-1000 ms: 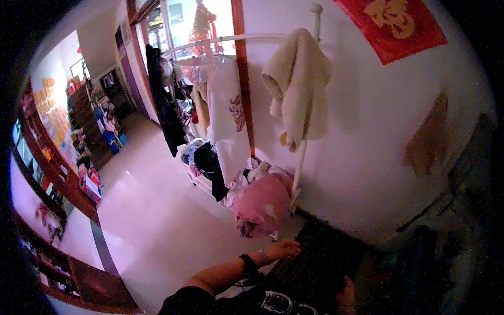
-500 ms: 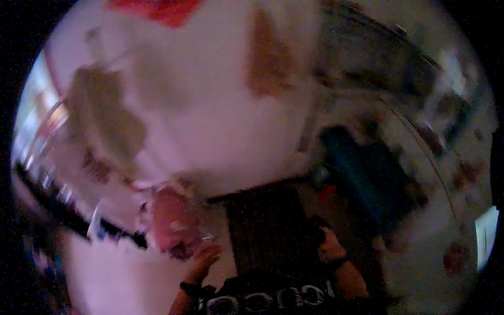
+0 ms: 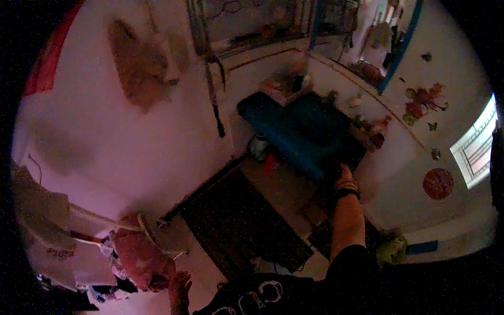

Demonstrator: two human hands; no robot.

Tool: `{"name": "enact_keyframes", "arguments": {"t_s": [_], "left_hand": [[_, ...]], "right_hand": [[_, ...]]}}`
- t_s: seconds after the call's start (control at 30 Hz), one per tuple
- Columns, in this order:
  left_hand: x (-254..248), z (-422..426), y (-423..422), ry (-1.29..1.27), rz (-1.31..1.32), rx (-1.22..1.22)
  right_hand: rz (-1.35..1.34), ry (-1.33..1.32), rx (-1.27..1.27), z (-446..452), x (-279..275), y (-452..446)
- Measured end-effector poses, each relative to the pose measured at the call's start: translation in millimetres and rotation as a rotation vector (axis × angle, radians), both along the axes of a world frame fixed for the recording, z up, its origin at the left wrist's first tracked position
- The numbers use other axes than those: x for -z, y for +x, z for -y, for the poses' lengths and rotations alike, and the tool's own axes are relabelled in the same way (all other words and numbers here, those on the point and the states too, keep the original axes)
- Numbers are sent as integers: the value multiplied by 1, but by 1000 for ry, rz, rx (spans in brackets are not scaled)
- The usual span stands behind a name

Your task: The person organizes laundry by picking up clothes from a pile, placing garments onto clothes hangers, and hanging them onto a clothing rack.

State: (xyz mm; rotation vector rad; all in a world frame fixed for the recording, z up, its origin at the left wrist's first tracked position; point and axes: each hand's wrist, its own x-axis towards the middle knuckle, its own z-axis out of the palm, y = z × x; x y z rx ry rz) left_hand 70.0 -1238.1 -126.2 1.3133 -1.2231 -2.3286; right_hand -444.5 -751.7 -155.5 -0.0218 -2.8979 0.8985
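Note:
My right hand (image 3: 344, 176) reaches forward at the near edge of a blue-covered surface (image 3: 299, 142). Something dark lies at its fingers, and I cannot make out what it is or whether it is held. Beaded bracelets and a black band circle that wrist. My left hand (image 3: 180, 283) is low at the left, beside the pink bundle (image 3: 142, 257); its fingers are dim and hard to read. A dark slatted mat (image 3: 241, 220) lies on the floor between the two hands.
A brown cloth (image 3: 139, 68) hangs on the left wall. Small items and a box (image 3: 283, 89) stand behind the blue surface. A mirror (image 3: 373, 42) is at the upper right. A yellow-green bag (image 3: 392, 248) sits at the lower right.
The view has swung right, from the clothes rack to the blue-covered surface. My right arm now stretches out towards that surface. My left hand stays low near the pink bundle.

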Motion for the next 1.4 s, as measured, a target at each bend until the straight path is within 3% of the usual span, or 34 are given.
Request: {"name": "enact_keyframes", "arguments": {"t_s": [0.1,0.2,0.27,0.3,0.4,0.5,0.53,0.63,0.7,0.8,0.87,0.9,0.97,1.03,1.1,1.2,1.27,1.4], "left_hand": [[-8,-8,14,-61,-2,-6],[-9,-16,38,-495,-79,182],[-16,-22,63,-413,-68,42],[-37,-34,67,-111,-94,-144],[-20,-20,108,-109,-27,-220],[-6,-14,159,-103,-11,-364],[9,-4,188,-115,-31,-394],[21,13,250,-519,64,-212],[10,26,296,-147,-88,-541],[8,42,369,-118,-48,-670],[34,48,427,-160,-52,-706],[42,55,449,-207,-46,-725],[39,69,481,-144,-13,-784],[32,79,505,-61,35,-831],[23,94,517,-83,-36,-846],[45,125,528,-288,11,-710],[38,156,526,-212,1,-765],[6,206,518,-150,-58,-851]], "right_hand": [[-17,21,-58,18,34,3],[52,-45,-307,80,78,29],[250,-83,-518,136,111,65],[392,-93,-625,163,112,94],[886,-21,-983,235,152,170],[1224,143,-1294,300,155,253],[1281,196,-1359,320,162,277],[1359,311,-1479,393,152,328],[1330,310,-1498,454,147,357],[1239,255,-1499,548,151,400],[1031,409,-1597,599,128,447],[943,440,-1669,630,70,487],[784,51,-1976,667,-15,554],[920,-234,-1759,699,-41,583],[926,-532,-1795,742,-73,604],[784,-461,-1729,789,-141,619],[551,-503,-1767,815,-178,620],[511,-705,-1873,867,-238,643]]}}
